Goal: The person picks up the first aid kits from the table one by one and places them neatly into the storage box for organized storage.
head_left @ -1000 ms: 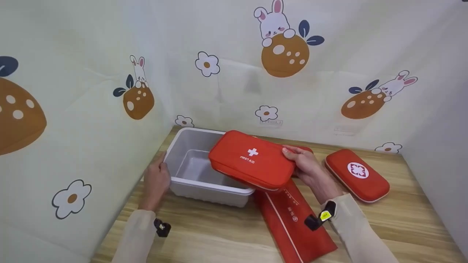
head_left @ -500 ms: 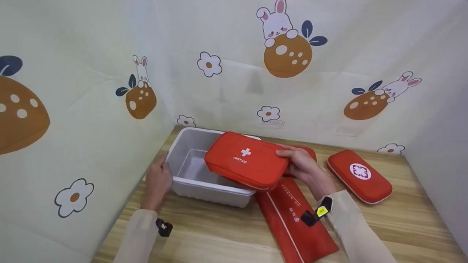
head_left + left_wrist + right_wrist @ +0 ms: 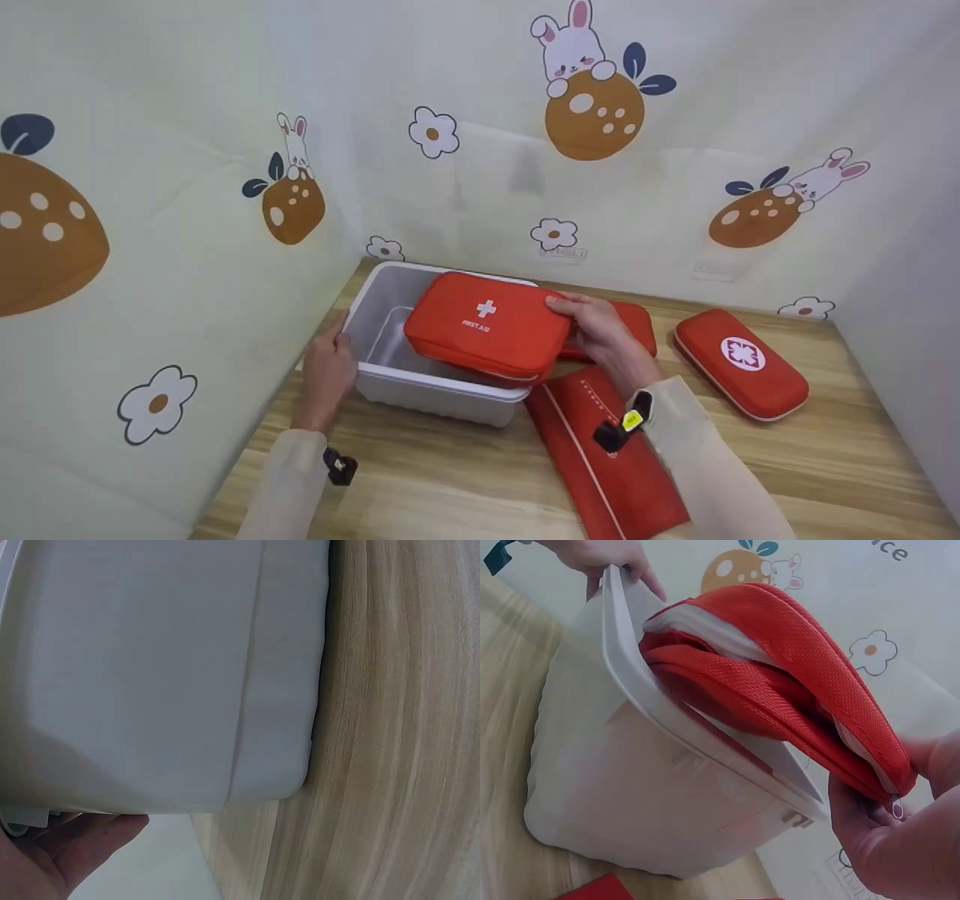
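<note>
My left hand [image 3: 328, 369] grips the left rim of a grey plastic storage bin [image 3: 439, 397]. In the left wrist view the fingers [image 3: 101, 840] reach round the bin's end, beside its side wall. A red fabric first aid bag [image 3: 480, 337] with a white cross is pinched at its right end by my right hand [image 3: 600, 326], thumb on top and fingers below. The bag lies tilted over the right part of the bin's mouth, its left end past the rim. In the right wrist view its side [image 3: 735, 682] gapes between the zipper edges.
A flat red pouch [image 3: 622, 480] lies under my right forearm, right of the bin. Behind my right hand is another red case [image 3: 636, 330], partly hidden. A red hard case [image 3: 742, 364] with a round white emblem lies farther right. A patterned curtain [image 3: 480, 172] closes off the back.
My right hand has moved left, carrying the first aid bag farther over the bin. More of the red case behind shows now. My left hand has kept its hold on the bin rim.
</note>
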{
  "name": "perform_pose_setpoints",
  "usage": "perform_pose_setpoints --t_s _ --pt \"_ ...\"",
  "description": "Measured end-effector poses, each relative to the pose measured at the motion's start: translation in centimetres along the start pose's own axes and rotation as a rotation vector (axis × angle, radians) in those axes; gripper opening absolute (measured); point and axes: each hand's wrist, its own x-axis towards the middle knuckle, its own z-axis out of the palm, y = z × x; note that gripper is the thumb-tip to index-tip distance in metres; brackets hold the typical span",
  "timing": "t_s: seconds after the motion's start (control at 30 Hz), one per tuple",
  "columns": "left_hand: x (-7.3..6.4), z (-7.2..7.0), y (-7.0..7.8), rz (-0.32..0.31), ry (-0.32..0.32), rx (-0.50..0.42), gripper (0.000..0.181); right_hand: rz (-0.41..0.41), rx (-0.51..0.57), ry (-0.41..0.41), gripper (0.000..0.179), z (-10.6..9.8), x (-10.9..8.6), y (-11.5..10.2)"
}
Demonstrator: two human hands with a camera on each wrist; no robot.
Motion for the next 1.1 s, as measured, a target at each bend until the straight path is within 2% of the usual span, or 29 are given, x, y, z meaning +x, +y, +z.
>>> perform_pose_setpoints --t_s 0.17,0.43,0.63,0.83,1.1 --pt "0.1 0.5 0.1 0.013 0.006 -0.006 0.047 -0.001 -0.001 0.019 0.044 0.8 0.5 -0.1" --pt "-0.1 0.2 0.1 -0.04 -0.016 -0.013 0.047 -0.024 -0.029 0.014 0.044 3.2 1.1 0.2" --pt "-0.2 0.2 -0.1 -0.041 -0.027 -0.023 0.047 -0.009 -0.069 0.049 0.04 4.8 1.6 0.6" --pt "-0.1 0.1 -0.1 -0.051 -0.028 -0.049 0.047 -0.017 -0.06 0.074 0.035 6.3 2.0 1.1" --pt "-0.2 0.2 -0.2 0.002 0.067 0.015 0.046 -0.004 -0.094 0.062 0.03 7.8 2.2 1.5"
